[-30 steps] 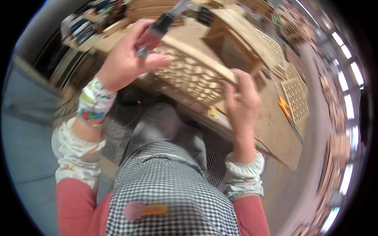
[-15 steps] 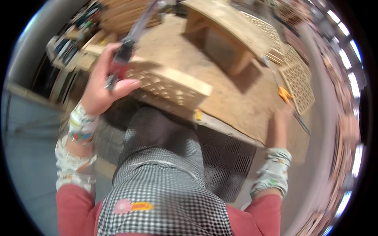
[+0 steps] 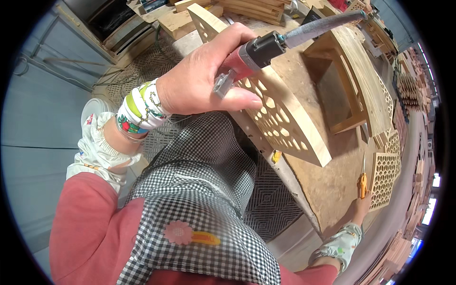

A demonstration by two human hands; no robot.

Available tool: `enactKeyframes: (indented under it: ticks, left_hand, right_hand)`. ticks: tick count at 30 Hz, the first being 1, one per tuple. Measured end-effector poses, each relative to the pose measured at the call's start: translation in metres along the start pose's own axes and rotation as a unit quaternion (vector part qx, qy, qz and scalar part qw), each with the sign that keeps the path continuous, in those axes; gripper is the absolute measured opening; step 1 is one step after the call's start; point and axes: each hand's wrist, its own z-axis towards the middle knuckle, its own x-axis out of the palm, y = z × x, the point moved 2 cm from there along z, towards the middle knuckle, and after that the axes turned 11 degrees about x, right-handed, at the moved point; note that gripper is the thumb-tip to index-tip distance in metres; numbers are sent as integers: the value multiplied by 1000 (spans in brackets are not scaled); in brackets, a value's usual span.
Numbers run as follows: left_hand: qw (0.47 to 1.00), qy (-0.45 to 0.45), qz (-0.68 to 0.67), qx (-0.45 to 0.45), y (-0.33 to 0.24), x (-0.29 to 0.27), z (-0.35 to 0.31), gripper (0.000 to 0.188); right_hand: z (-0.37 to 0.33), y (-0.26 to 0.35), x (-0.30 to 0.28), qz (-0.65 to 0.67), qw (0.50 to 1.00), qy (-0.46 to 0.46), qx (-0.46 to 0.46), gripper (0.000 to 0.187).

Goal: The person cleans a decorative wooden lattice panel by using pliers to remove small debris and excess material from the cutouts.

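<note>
My left hand [image 3: 204, 78] is closed round the red and black body of a narrow belt sander [image 3: 259, 52], its grey abrasive arm pointing to the upper right. Below and behind the sander, a thick wooden board [image 3: 304, 123] with rows of cut-out holes stands on its edge along the front of the workbench [image 3: 308, 185]. Far to the right, my right hand [image 3: 363, 204] has its fingers closed at the lower end of an orange-handled tool [image 3: 363, 184] with a thin metal shaft. Beside that tool lies a wooden lattice panel [image 3: 384, 178].
An open-fronted wooden box frame [image 3: 365, 85] stands on the bench beyond the board. More wood pieces [image 3: 251, 10] are stacked at the far side. A patterned dark mat [image 3: 270, 209] covers the floor by the bench, and a grey-blue wall [image 3: 42, 166] rises at left.
My view has swung to the left, so the bench appears turned. The sander is still in my left hand. My right hand stays by the orange-handled tool, its fingers now at the handle.
</note>
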Motion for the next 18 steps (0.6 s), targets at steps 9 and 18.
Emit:
enactKeyframes:
  ticks: [9,18]
  left_hand:
    - [1000,-4,21,14,-2,-2,2,63]
    - [998,-17,47,38,4,1,2,65]
  right_hand:
    - [-143,143,-61,227,903,282,-233,43]
    - [-199,211,-152,410,731,441,-321,50]
